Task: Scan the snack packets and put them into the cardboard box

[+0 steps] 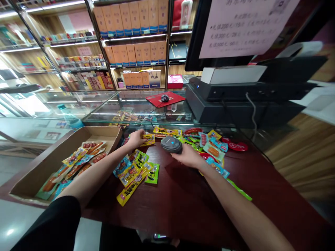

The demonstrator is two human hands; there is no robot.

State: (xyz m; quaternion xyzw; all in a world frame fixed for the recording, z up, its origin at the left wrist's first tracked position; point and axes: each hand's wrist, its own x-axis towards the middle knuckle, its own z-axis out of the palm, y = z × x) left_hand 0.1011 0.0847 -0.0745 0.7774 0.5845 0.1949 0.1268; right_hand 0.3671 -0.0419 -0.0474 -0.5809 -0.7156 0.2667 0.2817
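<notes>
My right hand (188,157) is wrapped round a dark grey barcode scanner (171,144) with a small blue light on top. My left hand (136,138) pinches a yellow snack packet (149,139) lying at the back of the dark red tabletop (167,198). Between my forearms lies a loose group of snack packets (134,170), yellow, green and blue. Right of the scanner is a bigger heap of packets, with sausages (213,150) in clear wrappers among them. A long yellow packet (167,131) rests behind the scanner.
An open cardboard box (107,131) with wrapped sausages stands at the left. Behind the tabletop is a glass counter with a red mouse pad (170,99), a mouse (164,98) and a plastic bottle (69,116). A monitor and black till (209,108) stand at the right.
</notes>
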